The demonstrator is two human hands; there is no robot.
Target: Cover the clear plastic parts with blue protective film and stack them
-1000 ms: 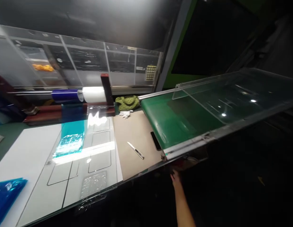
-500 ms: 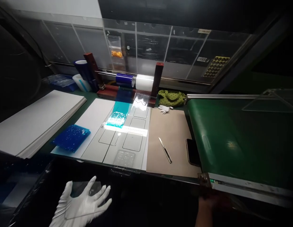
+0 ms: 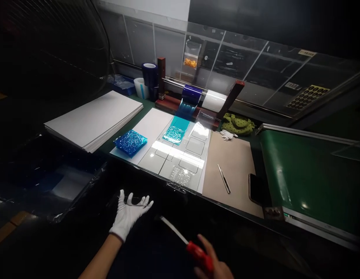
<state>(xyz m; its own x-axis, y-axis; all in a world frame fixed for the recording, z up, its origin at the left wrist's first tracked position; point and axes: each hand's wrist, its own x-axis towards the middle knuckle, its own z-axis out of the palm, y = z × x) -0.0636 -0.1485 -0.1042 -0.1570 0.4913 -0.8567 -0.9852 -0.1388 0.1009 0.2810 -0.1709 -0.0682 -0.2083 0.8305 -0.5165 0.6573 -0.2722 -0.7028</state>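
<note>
My left hand (image 3: 130, 215), in a white glove, is below the table's front edge with its fingers spread around a thin clear pane (image 3: 137, 200). The pane is nearly edge-on and hard to see against the dark. To the right, my bare right hand (image 3: 213, 261) grips a tool with a red handle (image 3: 199, 255). A pale, narrow shaft runs from the handle toward my left hand and ends in a dark tip, whose kind I cannot make out. The tip is apart from the glove.
On the table lie a blue film stack (image 3: 130, 142), a clear film stack (image 3: 180, 176), a cutter knife (image 3: 224, 179) and a phone (image 3: 257, 188). Film rolls (image 3: 191, 94) hang on a stand behind. White sheets (image 3: 95, 116) are piled left; a green conveyor belt (image 3: 310, 182) runs right.
My view has turned left, so the table appears farther right. My right hand has come in from the lower right with the red-handled tool. The pane in my left hand has tilted nearly edge-on.
</note>
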